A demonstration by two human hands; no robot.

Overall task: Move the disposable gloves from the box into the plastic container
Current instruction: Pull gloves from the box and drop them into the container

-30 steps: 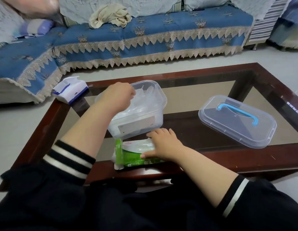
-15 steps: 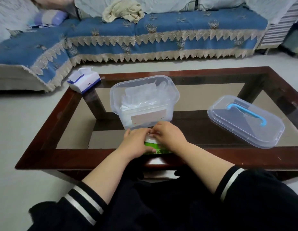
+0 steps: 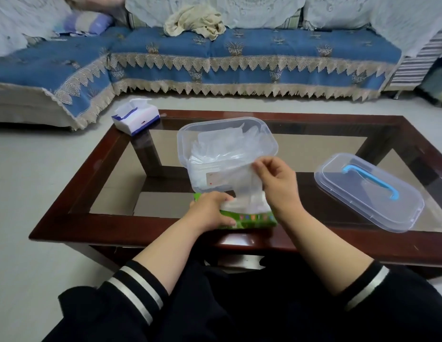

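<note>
A green glove box (image 3: 252,219) lies at the near edge of the table, right in front of a clear plastic container (image 3: 188,139) that holds several thin clear gloves. My left hand (image 3: 211,209) holds the box down, thumb on its front and fingers over its top. My right hand (image 3: 276,181) pinches a clear disposable glove (image 3: 242,186) between thumb and fingers. The glove is stretched upward from the box, in front of the container's wall.
The container's clear lid (image 3: 368,191) with a blue handle lies to the right on the glass-topped wooden table (image 3: 67,213). A white and blue tissue box (image 3: 136,117) sits on the far left corner. A blue sofa (image 3: 239,58) stands behind.
My left hand came back from the container to the box. My right hand rose from the box, drawing a glove up and out.
</note>
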